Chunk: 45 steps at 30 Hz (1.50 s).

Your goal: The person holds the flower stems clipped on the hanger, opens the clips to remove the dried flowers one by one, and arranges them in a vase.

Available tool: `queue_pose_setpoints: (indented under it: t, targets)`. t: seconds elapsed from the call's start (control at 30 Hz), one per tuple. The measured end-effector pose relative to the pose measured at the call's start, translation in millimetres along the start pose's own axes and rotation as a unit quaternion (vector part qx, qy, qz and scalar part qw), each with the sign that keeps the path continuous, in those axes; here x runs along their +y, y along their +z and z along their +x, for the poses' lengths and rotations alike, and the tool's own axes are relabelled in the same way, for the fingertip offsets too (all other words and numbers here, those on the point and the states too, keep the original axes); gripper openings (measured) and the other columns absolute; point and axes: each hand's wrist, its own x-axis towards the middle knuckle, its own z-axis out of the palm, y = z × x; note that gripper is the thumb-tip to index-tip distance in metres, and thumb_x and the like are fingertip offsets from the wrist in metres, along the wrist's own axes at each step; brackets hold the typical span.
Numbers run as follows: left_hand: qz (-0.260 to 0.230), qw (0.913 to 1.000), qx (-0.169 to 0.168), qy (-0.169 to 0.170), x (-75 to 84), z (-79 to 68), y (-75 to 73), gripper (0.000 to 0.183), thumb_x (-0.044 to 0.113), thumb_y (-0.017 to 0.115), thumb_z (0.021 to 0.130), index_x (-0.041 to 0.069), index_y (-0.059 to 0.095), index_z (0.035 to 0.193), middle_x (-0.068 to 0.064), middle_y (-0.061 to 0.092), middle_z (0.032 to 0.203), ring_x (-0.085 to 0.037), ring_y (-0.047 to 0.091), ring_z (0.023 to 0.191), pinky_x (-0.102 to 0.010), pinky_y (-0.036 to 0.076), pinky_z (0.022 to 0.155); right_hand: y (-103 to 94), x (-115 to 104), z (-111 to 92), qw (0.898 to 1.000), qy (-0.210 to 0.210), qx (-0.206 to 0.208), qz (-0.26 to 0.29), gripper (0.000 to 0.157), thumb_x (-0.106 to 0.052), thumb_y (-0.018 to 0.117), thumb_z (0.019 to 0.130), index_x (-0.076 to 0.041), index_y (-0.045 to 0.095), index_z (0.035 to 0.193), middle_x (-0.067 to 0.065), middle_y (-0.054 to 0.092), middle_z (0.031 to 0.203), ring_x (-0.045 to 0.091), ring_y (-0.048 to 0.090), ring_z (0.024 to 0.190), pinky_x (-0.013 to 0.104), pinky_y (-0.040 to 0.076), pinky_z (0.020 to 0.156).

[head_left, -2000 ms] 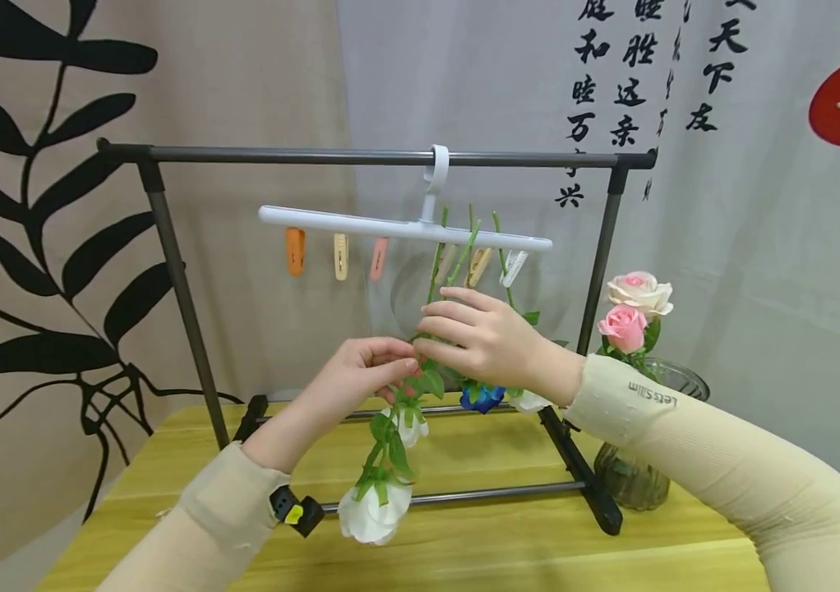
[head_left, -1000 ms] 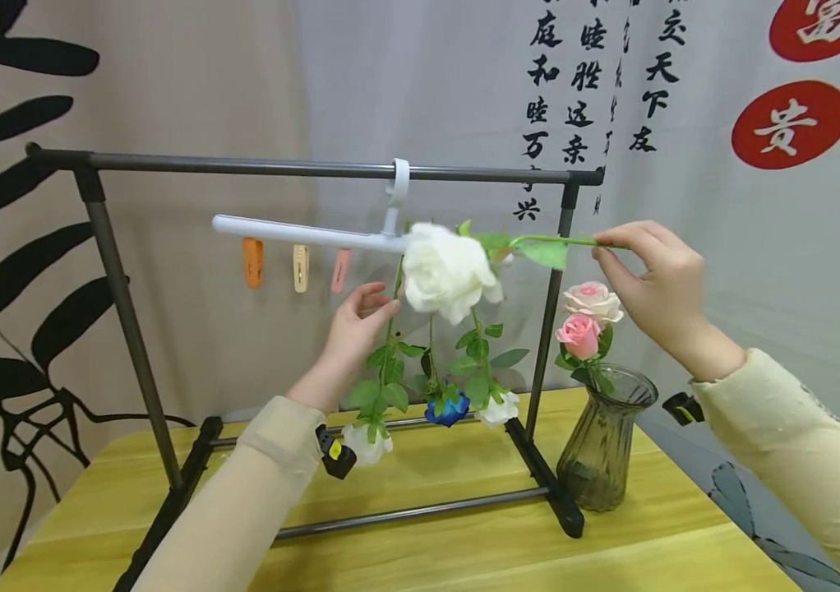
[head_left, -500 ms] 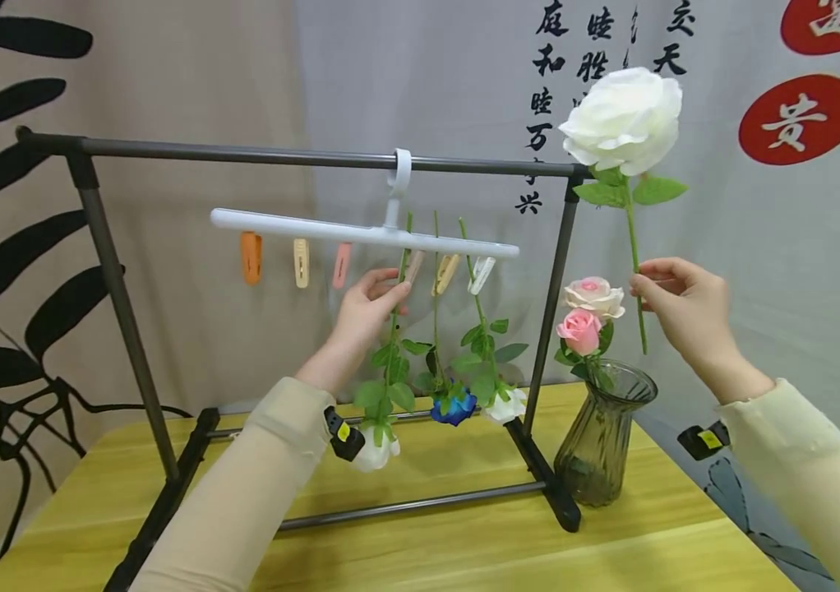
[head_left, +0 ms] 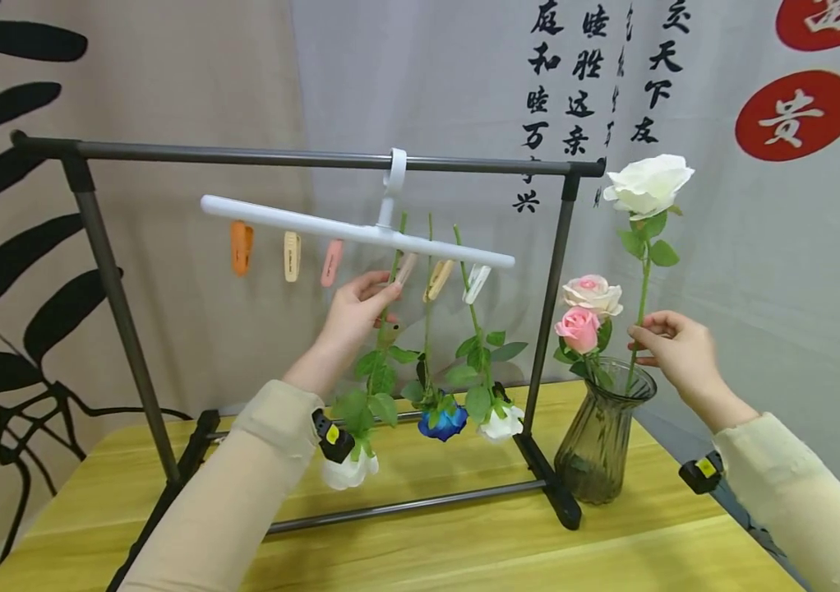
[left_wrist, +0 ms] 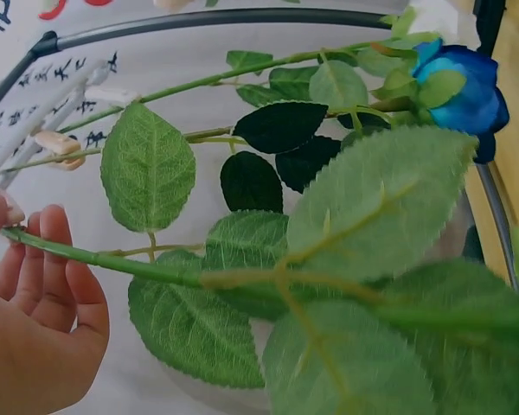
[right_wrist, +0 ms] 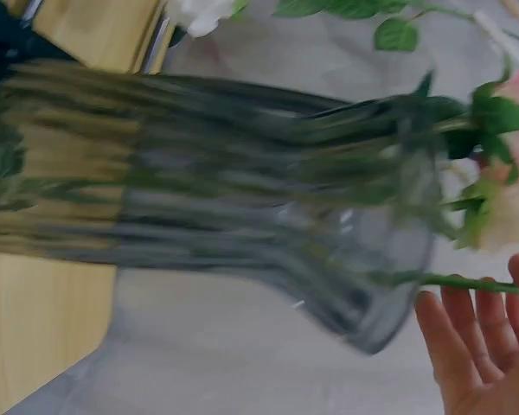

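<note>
My right hand pinches the stem of an upright white rose. That stem's lower end is inside the mouth of a ribbed glass vase, as the right wrist view also shows. A pale pink rose and a pink rose stand in the vase. My left hand pinches the green stem of an upside-down white rose, just below a pinkish clip on the white hanger. Beside it a blue rose and another white rose hang head down.
A dark metal rack stands on the wooden table and carries the tilted hanger. Orange, cream and pink clips hang without flowers on its left half. The vase stands beside the rack's right foot.
The right hand took the white rose from the left hand's side, turned it upright and lowered it to the vase mouth. The left hand moved up to the leftmost hanging stem.
</note>
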Motion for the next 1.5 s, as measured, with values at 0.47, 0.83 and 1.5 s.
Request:
queue_pose_setpoints:
  t: [0.47,0.83,1.5]
  targets:
    - [-0.012,0.9999,0.002,0.003,4.6,-4.7,-2.3,0.045,0.024,0.061,0.098,0.000,0.052,0.136,-0.020,0.064,0.117,-0.012,0.063,0.064,-0.022,0.043,0.062,6.9,25.1,-7.1,0.973,-0.051,-0.015,-0.223,0.035,-0.036,0.060,0.096,-0.002,0.070,0.090,0.010,0.069,0.083,0.018,0.054,0.068,0.033,0.042,0.059]
    - [-0.013,0.9999,-0.006,-0.002,3.8,-4.4,-0.8,0.047,0.026,0.060,0.098,0.002,0.050,0.138,-0.018,0.064,0.121,-0.015,0.063,0.068,-0.025,0.044,0.066,0.0,35.1,-12.1,0.971,-0.031,-0.030,-0.237,0.037,-0.037,0.060,0.096,-0.002,0.067,0.085,0.007,0.064,0.074,0.018,0.046,0.059,0.032,0.037,0.055]
    - [-0.013,0.9999,-0.003,0.001,0.6,-4.1,-1.7,0.047,0.025,0.060,0.098,0.002,0.050,0.138,-0.022,0.062,0.122,-0.014,0.063,0.066,-0.025,0.044,0.064,-11.6,24.1,-16.8,0.977,-0.011,0.000,-0.215,0.047,-0.039,0.055,0.098,0.004,0.069,0.111,0.025,0.066,0.110,0.032,0.061,0.092,0.039,0.048,0.067]
